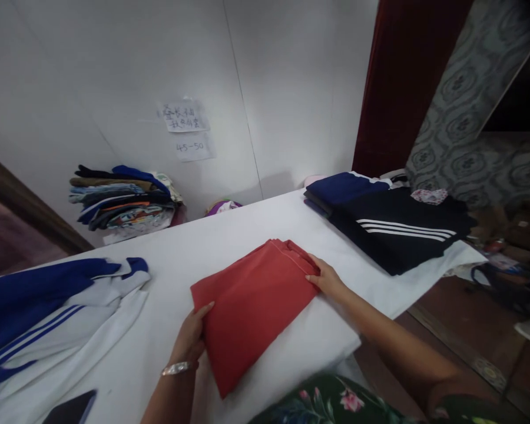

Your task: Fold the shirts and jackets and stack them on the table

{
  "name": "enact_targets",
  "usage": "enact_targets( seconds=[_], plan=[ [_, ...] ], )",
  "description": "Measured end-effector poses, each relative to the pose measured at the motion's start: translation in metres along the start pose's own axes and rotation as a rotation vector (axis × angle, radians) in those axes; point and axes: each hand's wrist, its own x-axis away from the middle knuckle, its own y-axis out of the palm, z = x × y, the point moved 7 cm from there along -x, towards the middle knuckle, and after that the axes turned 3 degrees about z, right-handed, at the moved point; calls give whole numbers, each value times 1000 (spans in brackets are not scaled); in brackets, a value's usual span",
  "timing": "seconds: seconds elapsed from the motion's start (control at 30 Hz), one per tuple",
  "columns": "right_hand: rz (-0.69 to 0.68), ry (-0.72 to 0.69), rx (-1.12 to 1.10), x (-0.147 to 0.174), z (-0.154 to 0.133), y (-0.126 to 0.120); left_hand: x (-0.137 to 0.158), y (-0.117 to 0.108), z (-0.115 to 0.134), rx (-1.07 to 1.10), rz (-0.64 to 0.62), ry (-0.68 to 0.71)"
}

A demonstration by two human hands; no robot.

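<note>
A red folded garment (256, 306) lies on the white-covered table in front of me; whether it is a top or trousers does not show. My left hand (193, 334), with a silvery bracelet at the wrist, grips its left edge, thumb on top and the other fingers mostly hidden beneath. At the opposite end, my right hand (325, 280) pinches the upper right edge near the folded layers. The cloth looks flat and smooth between both hands.
A blue and white striped jacket (57, 312) spreads over the table's left side, near a dark phone (73, 407). Folded dark clothes (380, 224) with white stripes lie at right. A clothes stack (123, 200) stands beyond the white table's (247, 221) far edge, below wall notes (188, 126).
</note>
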Motion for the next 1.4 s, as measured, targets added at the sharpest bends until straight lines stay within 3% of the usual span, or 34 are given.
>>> enact_targets(
  seconds=[0.13,0.27,0.33,0.47,0.6,0.77,0.83,1.03,1.2,1.4],
  plan=[
    [-28,-111,426,3,-31,3,-2,-2,1,-13,38,49],
    [-183,-378,512,-5,-85,39,-2,1,1,7,47,115],
    [-296,-449,528,-9,-97,63,-3,1,1,19,53,141],
    [-489,-402,612,-16,-84,95,-5,-4,-1,10,72,165],
    [-520,-372,626,-18,-76,99,-15,-12,4,-102,56,214],
    [-480,-422,614,-35,-101,105,-36,-25,43,-609,327,426],
    [-471,-460,653,-49,-107,113,-46,-22,54,-838,374,455],
    [-530,-244,699,-83,-70,125,-59,-23,56,-1019,367,482],
    [-483,-269,637,-83,-62,123,-57,-21,58,-1110,357,531],
    [-429,-265,652,-90,-65,121,-55,12,69,-1313,249,788]
  ],
)
